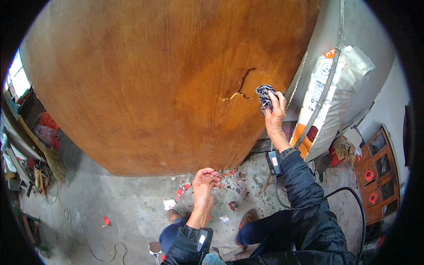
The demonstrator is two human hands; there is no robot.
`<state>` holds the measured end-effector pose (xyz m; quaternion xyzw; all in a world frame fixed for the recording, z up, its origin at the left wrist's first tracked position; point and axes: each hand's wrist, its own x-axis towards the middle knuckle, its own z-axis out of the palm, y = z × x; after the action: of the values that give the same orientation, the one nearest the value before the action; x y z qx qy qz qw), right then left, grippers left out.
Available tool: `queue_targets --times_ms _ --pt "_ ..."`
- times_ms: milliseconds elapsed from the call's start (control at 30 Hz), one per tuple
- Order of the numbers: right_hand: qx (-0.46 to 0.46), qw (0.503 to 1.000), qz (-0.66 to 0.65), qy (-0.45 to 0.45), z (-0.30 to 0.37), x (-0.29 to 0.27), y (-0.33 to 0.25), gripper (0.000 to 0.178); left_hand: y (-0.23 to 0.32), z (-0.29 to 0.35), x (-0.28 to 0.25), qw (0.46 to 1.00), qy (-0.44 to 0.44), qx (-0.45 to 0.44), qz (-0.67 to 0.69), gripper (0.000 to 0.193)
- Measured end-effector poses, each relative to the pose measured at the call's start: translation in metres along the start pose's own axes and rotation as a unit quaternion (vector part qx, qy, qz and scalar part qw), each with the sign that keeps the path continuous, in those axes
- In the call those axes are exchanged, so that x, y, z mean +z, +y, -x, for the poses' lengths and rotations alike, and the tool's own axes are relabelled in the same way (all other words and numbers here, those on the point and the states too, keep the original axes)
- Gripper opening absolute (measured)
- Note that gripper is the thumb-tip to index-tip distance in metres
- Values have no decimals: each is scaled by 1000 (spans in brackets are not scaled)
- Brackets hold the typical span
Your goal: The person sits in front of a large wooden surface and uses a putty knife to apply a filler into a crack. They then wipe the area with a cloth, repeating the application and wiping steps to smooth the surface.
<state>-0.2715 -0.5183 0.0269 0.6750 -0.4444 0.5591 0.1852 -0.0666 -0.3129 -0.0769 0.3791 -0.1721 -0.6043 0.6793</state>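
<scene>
A large brown wooden panel (145,88) stands in front of me, with a jagged crack (242,88) in its right part. Darker, wet-looking patches spread over the wood around the crack. My right hand (275,112) grips a crumpled dark patterned rag (265,97) and presses it against the panel just right of the crack. Lower down, near the panel's bottom edge, my left hand (204,187) hangs with loosely bent fingers and holds nothing. Both forearms wear dark sleeves with a small device strapped on each.
Red paper scraps (180,193) and a white scrap (169,204) litter the concrete floor (128,198). At right, a white and orange sack (320,97) leans behind a grey hose (324,95), near a wooden cabinet (380,176). A straw broom (53,161) stands at left. A black cable runs by my right arm.
</scene>
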Motion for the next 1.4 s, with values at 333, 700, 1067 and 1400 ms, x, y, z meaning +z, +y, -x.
queue_targets --times_ms 333,700,1067,1400 --pt "282 859 -403 142 -41 -42 -1 35 3 1 0 1000 -10 -14 18 14" --pt "303 933 -136 137 -71 8 -29 46 4 0 1 1000 -12 -23 15 13" --pt "138 952 -255 -102 -34 21 -117 47 -3 -4 5 999 -10 -38 -9 15" --pt "366 883 -294 0 26 -43 -4 40 2 0 3 999 -20 -29 -11 14"
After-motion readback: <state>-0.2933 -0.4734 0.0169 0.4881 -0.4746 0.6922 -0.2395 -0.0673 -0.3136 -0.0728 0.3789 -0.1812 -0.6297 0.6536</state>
